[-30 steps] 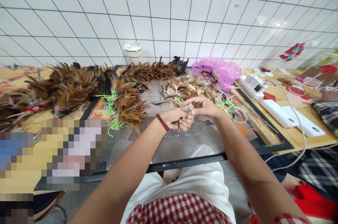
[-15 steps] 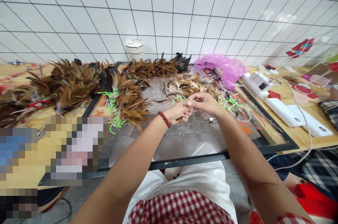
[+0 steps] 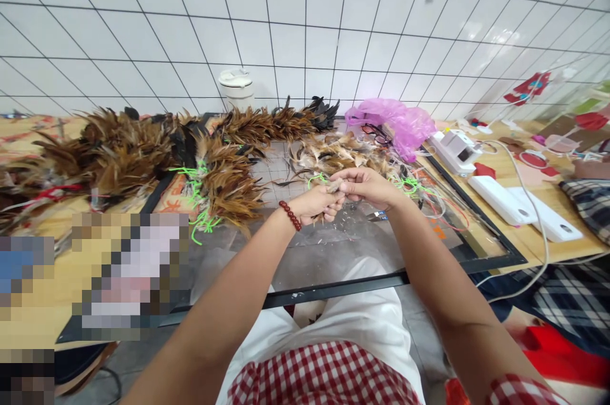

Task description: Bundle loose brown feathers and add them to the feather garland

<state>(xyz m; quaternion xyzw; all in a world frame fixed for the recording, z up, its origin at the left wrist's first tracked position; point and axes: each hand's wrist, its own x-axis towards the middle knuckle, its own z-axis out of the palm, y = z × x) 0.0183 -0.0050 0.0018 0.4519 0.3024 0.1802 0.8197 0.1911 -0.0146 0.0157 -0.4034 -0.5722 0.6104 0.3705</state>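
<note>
Both grips (image 3: 339,192) pinching feather bundle (image 3: 332,187)

- One head-worn view, looking forward and down.
- Close above the table (image 3: 524,246), both hands centre.
- Faces a tiled wall (image 3: 305,11) behind.

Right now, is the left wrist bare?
No: a dark red bead bracelet circles the wrist just behind the left hand, which meets the right hand over the glass.
</note>
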